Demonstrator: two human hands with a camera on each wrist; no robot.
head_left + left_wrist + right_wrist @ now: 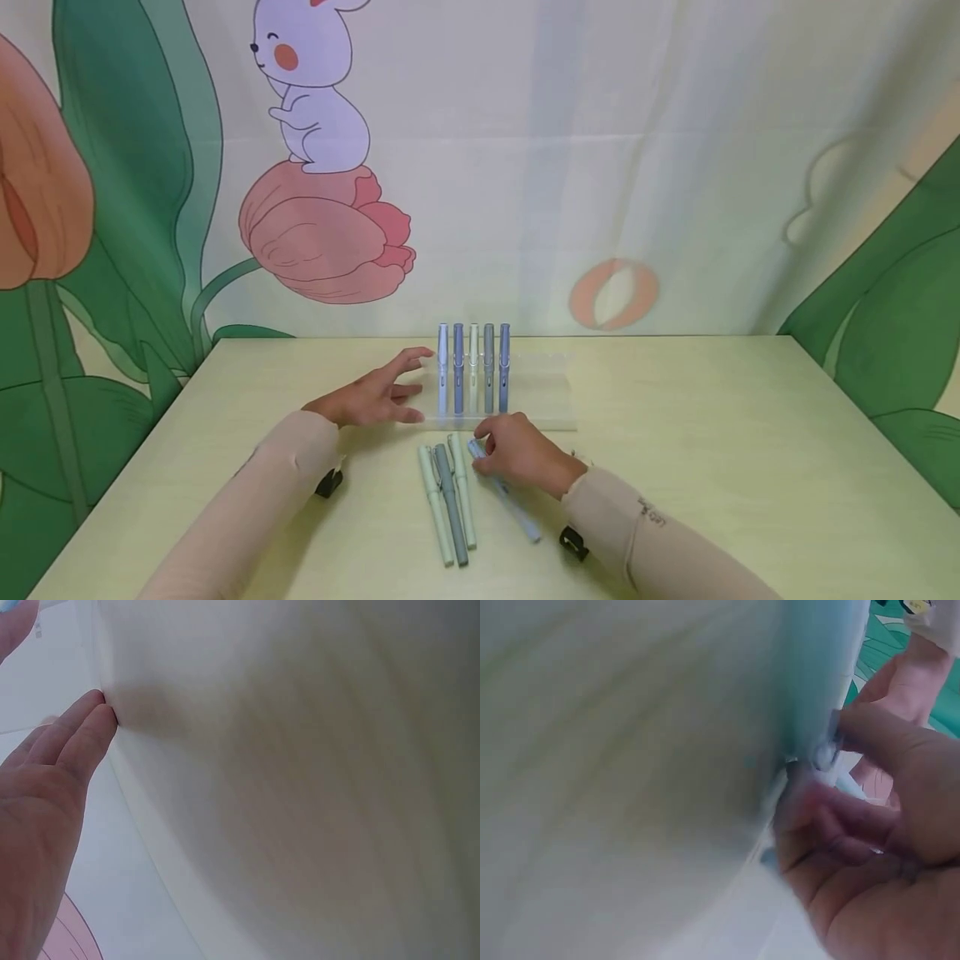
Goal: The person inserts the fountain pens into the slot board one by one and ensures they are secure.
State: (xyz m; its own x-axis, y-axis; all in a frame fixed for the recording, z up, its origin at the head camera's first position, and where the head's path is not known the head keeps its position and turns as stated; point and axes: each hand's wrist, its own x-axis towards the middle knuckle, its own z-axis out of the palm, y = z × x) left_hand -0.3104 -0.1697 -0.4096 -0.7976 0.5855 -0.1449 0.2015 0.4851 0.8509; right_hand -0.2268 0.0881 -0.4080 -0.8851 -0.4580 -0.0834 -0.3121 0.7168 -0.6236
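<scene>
1. Pinching a light blue pen (517, 509) near its upper end, the right hand (522, 454) is bending its thumb and fingers around the smooth, slim barrel; the pen is slanting across the area just in front of the rack (545, 396), its lower end pointing toward the right sleeve (652, 533).
2. The left hand (375, 400) is holding nothing, its fingers spreading apart and curving loosely beside the rack's left end; whether the fingertips are touching it, I cannot tell.
3. The rack, clear and plastic-looking, is showing a notched far edge and is carrying five pens (474, 392) in a parallel row: light blue, violet-blue, cream, grey and dark blue from left to right, with slender looped clips.
4. Two pale green pens (437, 508) and a grey-green pen (452, 507) are lying close together on the table (712, 467), the grey-green one resting between the others, all straight and rod-like.
5. The table is showing a flat, pale yellow-green surface.
6. Behind it, a softly creased cloth (465, 192) is hanging, bearing a printed rabbit (326, 125) and rounded tulips.
</scene>
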